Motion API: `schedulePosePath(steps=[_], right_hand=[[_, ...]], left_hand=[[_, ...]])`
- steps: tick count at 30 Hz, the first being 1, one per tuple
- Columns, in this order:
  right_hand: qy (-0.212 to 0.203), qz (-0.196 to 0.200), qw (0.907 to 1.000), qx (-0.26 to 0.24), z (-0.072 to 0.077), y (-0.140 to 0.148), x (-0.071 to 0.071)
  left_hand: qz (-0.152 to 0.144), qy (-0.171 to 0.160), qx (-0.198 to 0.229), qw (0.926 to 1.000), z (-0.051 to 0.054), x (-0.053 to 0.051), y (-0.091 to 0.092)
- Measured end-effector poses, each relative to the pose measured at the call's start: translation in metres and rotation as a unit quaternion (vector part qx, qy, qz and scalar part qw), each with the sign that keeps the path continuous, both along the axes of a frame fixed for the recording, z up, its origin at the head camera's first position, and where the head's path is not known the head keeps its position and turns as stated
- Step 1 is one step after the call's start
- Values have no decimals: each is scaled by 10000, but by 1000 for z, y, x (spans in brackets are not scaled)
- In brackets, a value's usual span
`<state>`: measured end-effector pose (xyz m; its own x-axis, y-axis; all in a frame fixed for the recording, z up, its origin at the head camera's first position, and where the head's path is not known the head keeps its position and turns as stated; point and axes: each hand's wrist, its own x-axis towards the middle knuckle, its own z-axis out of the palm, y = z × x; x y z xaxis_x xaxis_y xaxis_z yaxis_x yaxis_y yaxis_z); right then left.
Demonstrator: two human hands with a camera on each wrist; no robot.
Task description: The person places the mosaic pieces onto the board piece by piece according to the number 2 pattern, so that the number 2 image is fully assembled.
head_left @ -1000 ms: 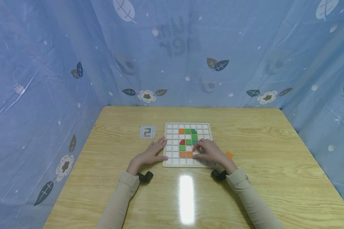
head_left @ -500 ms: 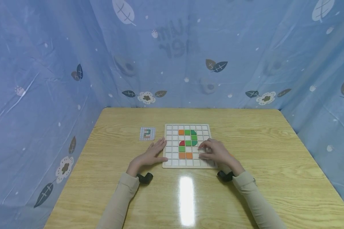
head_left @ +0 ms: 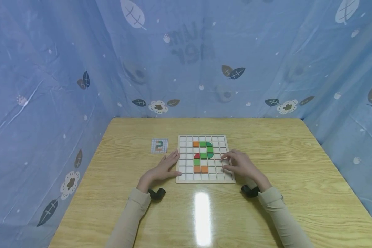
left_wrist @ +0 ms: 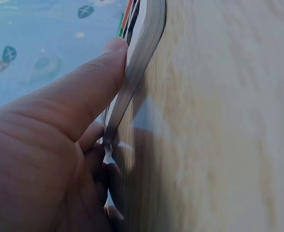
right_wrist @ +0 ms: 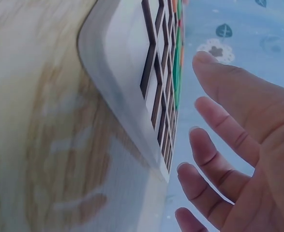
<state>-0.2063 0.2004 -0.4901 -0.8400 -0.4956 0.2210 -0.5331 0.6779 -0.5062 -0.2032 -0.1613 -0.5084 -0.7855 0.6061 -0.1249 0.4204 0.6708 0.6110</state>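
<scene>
A framed white grid board (head_left: 187, 177) lies flat on the table, its coloured tiles forming a 2-like figure: orange, green and teal above, a red quarter-round tile (head_left: 197, 156) midway, two orange tiles (head_left: 200, 169) at the bottom. My left hand (head_left: 161, 169) rests against the board's left side with fingers extended. In the left wrist view its thumb (left_wrist: 91, 89) lies on the frame's edge. Above the board's right side hovers my right hand (head_left: 240, 163), fingers slightly bent and spread. The right wrist view shows nothing between that thumb (right_wrist: 219, 79) and the fingers.
A small pattern card (head_left: 159, 145) printed with a similar figure lies left of the board. The wooden table (head_left: 186, 213) backs onto a blue patterned curtain (head_left: 186, 69). Black wrist devices (head_left: 157, 194) sit by both cuffs.
My right hand has drawn back rightward from beside the lower orange tiles, its fingers parting. A loose orange tile right of the board has gone out of sight behind it. The left hand stays.
</scene>
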Motion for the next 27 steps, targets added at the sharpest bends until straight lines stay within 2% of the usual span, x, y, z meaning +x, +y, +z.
schedulePosePath(steps=[10, 16, 21, 27], right_hand=[[-38, -108, 9999, 7, 2, 14, 3], [86, -96, 9999, 20, 3, 24, 2], [183, -63, 9998, -6, 3, 33, 2], [530, 75, 9986, -25, 1, 43, 3]], left_hand=[[-2, 14, 46, 10000, 4, 4, 1], [18, -44, -2, 10000, 8, 5, 1], [31, -45, 0, 10000, 5, 4, 1], [55, -61, -60, 9999, 2, 1, 2]])
